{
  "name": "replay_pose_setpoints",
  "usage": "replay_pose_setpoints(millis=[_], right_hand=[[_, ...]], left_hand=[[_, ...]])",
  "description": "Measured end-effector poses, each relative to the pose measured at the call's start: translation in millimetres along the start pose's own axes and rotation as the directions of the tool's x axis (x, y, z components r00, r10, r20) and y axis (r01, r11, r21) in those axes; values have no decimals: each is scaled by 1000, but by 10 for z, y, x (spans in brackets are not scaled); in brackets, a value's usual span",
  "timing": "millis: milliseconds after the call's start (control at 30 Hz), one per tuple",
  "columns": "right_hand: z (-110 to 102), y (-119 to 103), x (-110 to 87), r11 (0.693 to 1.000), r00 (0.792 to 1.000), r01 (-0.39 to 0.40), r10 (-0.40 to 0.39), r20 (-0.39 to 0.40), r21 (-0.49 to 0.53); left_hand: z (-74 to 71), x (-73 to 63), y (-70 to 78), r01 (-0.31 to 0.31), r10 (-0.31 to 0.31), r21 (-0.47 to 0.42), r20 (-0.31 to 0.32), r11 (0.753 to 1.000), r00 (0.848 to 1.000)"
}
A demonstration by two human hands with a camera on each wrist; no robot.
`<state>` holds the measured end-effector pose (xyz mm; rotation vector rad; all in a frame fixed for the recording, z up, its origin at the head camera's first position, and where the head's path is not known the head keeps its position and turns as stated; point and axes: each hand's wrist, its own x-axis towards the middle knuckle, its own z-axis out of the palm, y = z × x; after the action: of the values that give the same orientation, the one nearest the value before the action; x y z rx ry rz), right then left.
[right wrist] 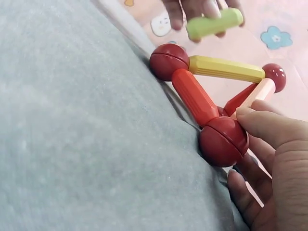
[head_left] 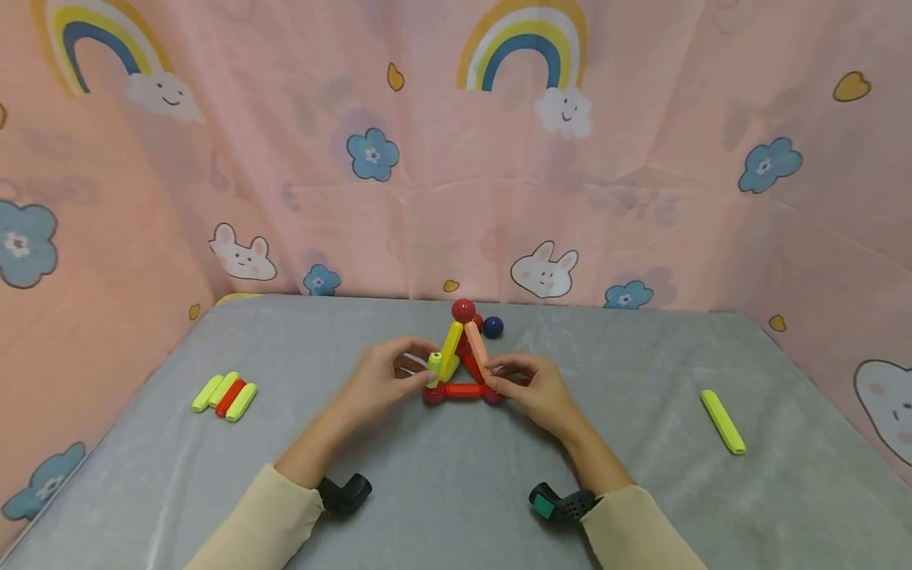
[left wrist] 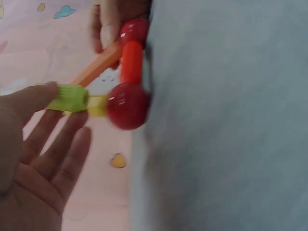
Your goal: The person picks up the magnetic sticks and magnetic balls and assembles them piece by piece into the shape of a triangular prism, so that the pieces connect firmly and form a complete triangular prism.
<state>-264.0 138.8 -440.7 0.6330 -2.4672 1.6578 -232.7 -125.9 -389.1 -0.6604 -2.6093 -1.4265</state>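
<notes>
A pyramid-like frame of rods and balls stands mid-table, a red ball point(head_left: 464, 309) at its top. From there a yellow rod point(head_left: 451, 339) slopes to a left red ball point(left wrist: 128, 106), and a peach rod point(head_left: 476, 347) to a right red ball point(right wrist: 224, 141). A red rod point(head_left: 464, 390) joins these lower balls. My left hand point(head_left: 385, 376) pinches a lime-green rod point(left wrist: 72, 97) between thumb and fingers beside the left ball. My right hand point(head_left: 534, 393) grips the peach rod's lower end, its thumb close to the right ball. The frame's rear is partly hidden.
A dark blue ball point(head_left: 493, 327) lies behind the frame on the grey-covered table point(head_left: 427, 491). Far left, several short rods lie side by side, lime-green ones around a red one point(head_left: 230, 398). Another lime-green rod point(head_left: 723, 422) lies far right. A pink patterned curtain point(head_left: 442, 222) hangs behind.
</notes>
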Motion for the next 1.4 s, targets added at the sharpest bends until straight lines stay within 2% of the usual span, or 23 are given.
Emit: replay_pose_setpoints(millis=[200, 333, 633, 900, 1167, 1400], right_hand=[[8, -11, 9, 1000, 1000, 19, -19, 15, 10], [10, -4, 4, 1000, 999, 24, -25, 21, 8], [17, 3, 1, 1000, 1000, 0, 0, 29, 9], [17, -10, 1, 1000, 1000, 8, -8, 29, 17], [22, -2, 3, 1000, 999, 22, -22, 32, 13], [19, -23, -1, 1000, 999, 17, -17, 33, 3]], left_hand=[[79, 4, -71, 16, -19, -56, -60, 998, 998], [94, -4, -90, 25, -30, -68, -74, 997, 997], [138, -27, -91, 53, -57, -49, -93, 997, 994], [142, -26, -92, 58, -65, -56, -148, 997, 987], [141, -34, -127, 77, -84, -66, -121, 995, 989], [148, -36, -145, 62, -68, -59, -105, 996, 992]])
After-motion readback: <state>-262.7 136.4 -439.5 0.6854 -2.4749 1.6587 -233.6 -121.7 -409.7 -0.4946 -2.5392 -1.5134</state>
